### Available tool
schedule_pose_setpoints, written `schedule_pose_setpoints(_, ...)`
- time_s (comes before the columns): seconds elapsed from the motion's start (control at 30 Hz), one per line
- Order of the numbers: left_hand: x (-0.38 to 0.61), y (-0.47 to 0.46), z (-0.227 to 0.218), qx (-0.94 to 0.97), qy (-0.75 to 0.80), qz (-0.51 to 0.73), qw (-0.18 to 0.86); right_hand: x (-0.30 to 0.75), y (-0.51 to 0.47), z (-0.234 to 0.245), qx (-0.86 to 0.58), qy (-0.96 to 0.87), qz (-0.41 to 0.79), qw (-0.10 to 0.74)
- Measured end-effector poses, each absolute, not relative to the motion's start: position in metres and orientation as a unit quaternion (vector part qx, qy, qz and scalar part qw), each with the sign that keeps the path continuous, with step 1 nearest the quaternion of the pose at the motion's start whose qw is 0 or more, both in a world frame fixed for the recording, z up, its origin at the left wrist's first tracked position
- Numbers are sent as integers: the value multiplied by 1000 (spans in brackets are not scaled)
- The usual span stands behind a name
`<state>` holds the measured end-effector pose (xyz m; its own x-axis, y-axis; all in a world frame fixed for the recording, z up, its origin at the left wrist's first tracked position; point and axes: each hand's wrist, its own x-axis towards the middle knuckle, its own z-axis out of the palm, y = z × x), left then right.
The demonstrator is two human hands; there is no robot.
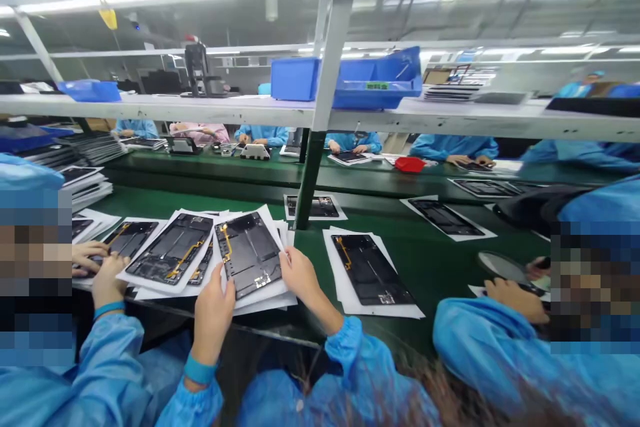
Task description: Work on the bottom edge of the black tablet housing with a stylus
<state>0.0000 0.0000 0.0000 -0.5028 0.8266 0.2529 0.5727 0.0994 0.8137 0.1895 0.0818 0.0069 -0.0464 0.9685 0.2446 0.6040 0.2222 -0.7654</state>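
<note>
My left hand (214, 310) grips the near left edge of a dark tablet back panel (249, 253) that lies on a white sheet on top of a pile. My right hand (300, 275) holds the panel's right edge, fingers curled over the paper. A yellow flex cable runs along the panel's left side. Overlapping panels on sheets (173, 248) spread to the left of it. Another panel on a sheet (371, 270) lies apart to the right.
A green belt (430, 260) carries more panels on sheets (444, 217). A grey post (313, 167) stands just behind the pile. Co-workers in blue coats sit on both sides; the left one's hands (95, 267) touch a panel. Blue bins (375, 83) sit on the shelf above.
</note>
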Motion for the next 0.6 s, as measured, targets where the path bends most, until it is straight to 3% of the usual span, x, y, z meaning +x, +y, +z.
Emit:
schedule_pose_setpoints(0.23, 42, -18, -20, 525, 713, 454, -103, 235, 65, -23, -580, -681, 189, 406)
schedule_pose_setpoints(0.5, 137, -2, -50, 829, 449, 331, -41, 336, 22, -38, -678, -564, 7, 471)
schedule_pose_setpoints(0.6, 155, 15, -61, 848, 442, 292, -31, 353, 12, -43, -698, -548, -35, 460)
